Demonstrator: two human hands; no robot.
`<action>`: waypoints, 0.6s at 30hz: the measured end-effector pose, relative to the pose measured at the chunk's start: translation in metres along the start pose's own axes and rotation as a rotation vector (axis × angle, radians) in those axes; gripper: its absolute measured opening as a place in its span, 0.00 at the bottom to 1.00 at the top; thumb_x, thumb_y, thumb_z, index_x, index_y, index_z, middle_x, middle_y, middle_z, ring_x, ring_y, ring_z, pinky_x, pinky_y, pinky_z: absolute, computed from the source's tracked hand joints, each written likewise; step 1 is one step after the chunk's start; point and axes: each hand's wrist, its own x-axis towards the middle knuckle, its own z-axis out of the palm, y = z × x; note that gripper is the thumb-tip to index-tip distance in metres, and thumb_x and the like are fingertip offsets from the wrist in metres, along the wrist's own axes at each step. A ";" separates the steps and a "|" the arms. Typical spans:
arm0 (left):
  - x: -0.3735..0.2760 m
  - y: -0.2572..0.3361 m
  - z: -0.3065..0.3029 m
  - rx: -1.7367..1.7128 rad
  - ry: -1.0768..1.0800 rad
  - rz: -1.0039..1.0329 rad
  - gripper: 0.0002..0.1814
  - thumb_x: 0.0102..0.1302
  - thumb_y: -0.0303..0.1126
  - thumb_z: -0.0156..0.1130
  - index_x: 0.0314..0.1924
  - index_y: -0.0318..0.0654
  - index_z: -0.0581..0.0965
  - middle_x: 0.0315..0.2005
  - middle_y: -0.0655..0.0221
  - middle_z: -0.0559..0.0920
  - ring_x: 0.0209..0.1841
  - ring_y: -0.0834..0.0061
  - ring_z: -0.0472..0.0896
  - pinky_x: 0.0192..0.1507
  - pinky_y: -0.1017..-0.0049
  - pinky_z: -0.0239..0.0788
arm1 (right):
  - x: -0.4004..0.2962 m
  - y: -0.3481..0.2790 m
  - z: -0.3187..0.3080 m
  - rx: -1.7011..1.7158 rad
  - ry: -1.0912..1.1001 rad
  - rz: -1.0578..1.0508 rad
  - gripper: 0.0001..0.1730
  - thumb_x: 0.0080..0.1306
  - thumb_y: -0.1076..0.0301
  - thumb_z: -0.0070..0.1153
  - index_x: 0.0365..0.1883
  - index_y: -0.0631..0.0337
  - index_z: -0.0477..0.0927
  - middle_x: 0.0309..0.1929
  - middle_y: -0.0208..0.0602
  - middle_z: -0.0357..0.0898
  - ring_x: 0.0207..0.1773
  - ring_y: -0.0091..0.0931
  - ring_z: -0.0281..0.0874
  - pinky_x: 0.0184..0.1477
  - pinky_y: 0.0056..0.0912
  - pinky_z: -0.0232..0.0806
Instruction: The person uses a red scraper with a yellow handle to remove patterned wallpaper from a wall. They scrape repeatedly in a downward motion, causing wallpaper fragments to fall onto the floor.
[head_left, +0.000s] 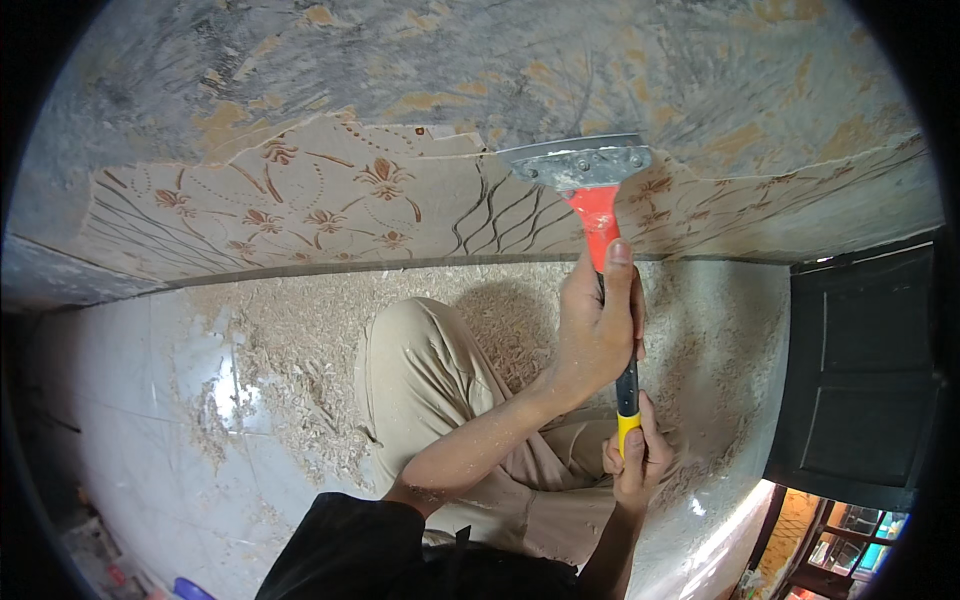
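Note:
A long-handled wall scraper (599, 217) with a wide metal blade, red neck, black grip and yellow end reaches up to the wall. Its blade lies at the upper edge of a band of patterned wallpaper (322, 202) with brown flowers and dark wavy lines. Above that band the wall (450, 67) is grey with tan patches. My left hand (604, 319) is closed around the upper handle, just below the red neck, thumb along it. Lower down, my right hand (637, 457) grips the yellow end.
Scraped shreds (300, 360) cover much of the pale tiled floor (135, 397) along the wall's foot and around my folded legs (435, 360) in beige trousers. A dark panelled door (862, 367) stands at the right. A blue object (191, 589) lies at the lower left.

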 end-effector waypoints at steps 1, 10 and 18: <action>0.000 -0.002 0.000 -0.016 -0.002 -0.008 0.23 0.83 0.52 0.39 0.37 0.39 0.65 0.11 0.72 0.67 0.09 0.82 0.65 0.12 0.80 0.61 | -0.001 0.000 -0.001 -0.007 0.004 -0.003 0.28 0.78 0.61 0.52 0.70 0.68 0.72 0.24 0.24 0.65 0.20 0.14 0.56 0.21 0.20 0.48; 0.000 0.000 0.002 -0.054 -0.001 -0.007 0.21 0.84 0.48 0.40 0.38 0.40 0.66 0.11 0.75 0.69 0.09 0.84 0.67 0.13 0.81 0.60 | 0.004 -0.006 -0.004 -0.111 -0.007 -0.058 0.26 0.77 0.63 0.53 0.68 0.70 0.74 0.23 0.24 0.65 0.20 0.13 0.57 0.22 0.19 0.52; 0.003 0.003 0.003 -0.045 0.007 0.019 0.24 0.83 0.52 0.37 0.37 0.39 0.64 0.11 0.71 0.65 0.08 0.81 0.63 0.11 0.79 0.60 | 0.009 -0.006 -0.007 -0.238 -0.008 -0.122 0.25 0.77 0.63 0.53 0.66 0.71 0.76 0.24 0.26 0.70 0.20 0.14 0.63 0.23 0.20 0.54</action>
